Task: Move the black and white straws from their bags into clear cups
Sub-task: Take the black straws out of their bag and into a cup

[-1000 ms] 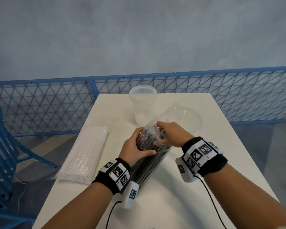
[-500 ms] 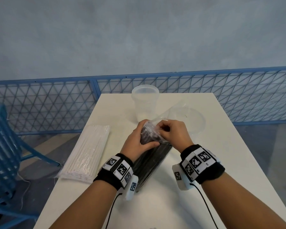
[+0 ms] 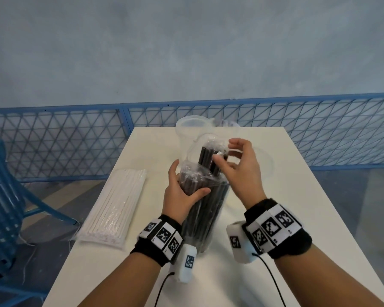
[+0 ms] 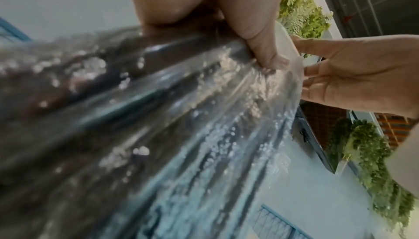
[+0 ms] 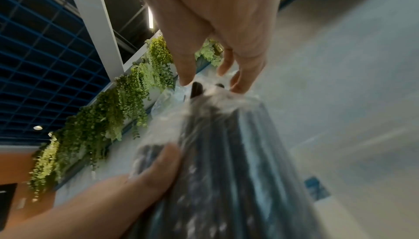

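Observation:
On the white table (image 3: 302, 218) a clear bag of black straws (image 3: 205, 213) stands tilted, gripped around its upper part by my left hand (image 3: 180, 191). The bag's top is torn open and several black straws (image 3: 205, 157) stick out. My right hand (image 3: 231, 158) pinches those tips between thumb and fingers; the right wrist view shows the black straws' tips (image 5: 196, 88) below the right hand (image 5: 215, 76). A sealed bag of white straws (image 3: 115, 200) lies at the table's left edge. One clear cup (image 3: 192, 127) stands at the far end. A second clear cup (image 3: 268, 165) is mostly hidden behind my hands.
A blue chair (image 3: 2, 196) stands left of the table. A blue mesh fence (image 3: 53, 140) runs behind the table's far edge. Cables hang from both wrist bands over the near table.
The bag's top has come open and black straws now stick out. My right hand rose from the crumpled plastic to the straw tips, and the bag stands more upright.

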A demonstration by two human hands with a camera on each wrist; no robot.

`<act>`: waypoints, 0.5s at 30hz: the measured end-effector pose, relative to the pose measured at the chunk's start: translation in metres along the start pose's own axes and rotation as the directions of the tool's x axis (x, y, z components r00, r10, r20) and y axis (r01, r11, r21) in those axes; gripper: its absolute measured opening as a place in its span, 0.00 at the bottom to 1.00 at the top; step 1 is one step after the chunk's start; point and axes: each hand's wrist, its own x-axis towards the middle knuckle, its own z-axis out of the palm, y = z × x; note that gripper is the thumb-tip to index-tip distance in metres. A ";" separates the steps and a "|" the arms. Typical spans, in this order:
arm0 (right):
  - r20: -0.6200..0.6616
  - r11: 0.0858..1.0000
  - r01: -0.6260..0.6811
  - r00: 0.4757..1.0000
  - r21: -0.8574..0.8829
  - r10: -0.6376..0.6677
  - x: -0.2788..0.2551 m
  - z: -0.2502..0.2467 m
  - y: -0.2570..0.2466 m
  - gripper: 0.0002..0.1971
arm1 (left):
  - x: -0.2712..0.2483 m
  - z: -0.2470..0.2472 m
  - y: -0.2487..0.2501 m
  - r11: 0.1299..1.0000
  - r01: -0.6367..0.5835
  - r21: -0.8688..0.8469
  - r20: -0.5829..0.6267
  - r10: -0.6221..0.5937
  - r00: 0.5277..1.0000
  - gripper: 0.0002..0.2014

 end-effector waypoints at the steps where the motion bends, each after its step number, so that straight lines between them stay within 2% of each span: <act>1: 0.025 0.999 -0.038 0.999 -0.029 0.039 -0.005 0.003 0.001 0.25 | -0.001 0.001 0.000 1.000 -0.003 -0.002 -0.009 0.003 1.000 0.50; 3: 0.080 0.992 -0.088 0.992 -0.087 0.095 -0.011 0.008 0.002 0.30 | -0.002 0.002 0.000 1.000 0.000 0.000 -0.005 0.000 1.000 0.50; 6: 0.062 0.981 -0.194 0.979 -0.006 0.194 -0.010 0.015 -0.001 0.32 | -0.003 0.003 -0.001 1.000 0.005 0.005 0.003 -0.005 1.000 0.47; 10: -0.102 0.950 -0.292 0.947 0.109 0.303 -0.005 0.031 -0.001 0.27 | -0.004 0.007 0.001 1.000 -0.001 0.018 0.038 0.001 0.999 0.44; 15: -0.123 0.940 -0.281 0.944 0.195 0.308 0.002 0.038 -0.004 0.20 | 0.002 0.002 0.002 1.000 0.003 0.031 0.060 -0.005 0.998 0.40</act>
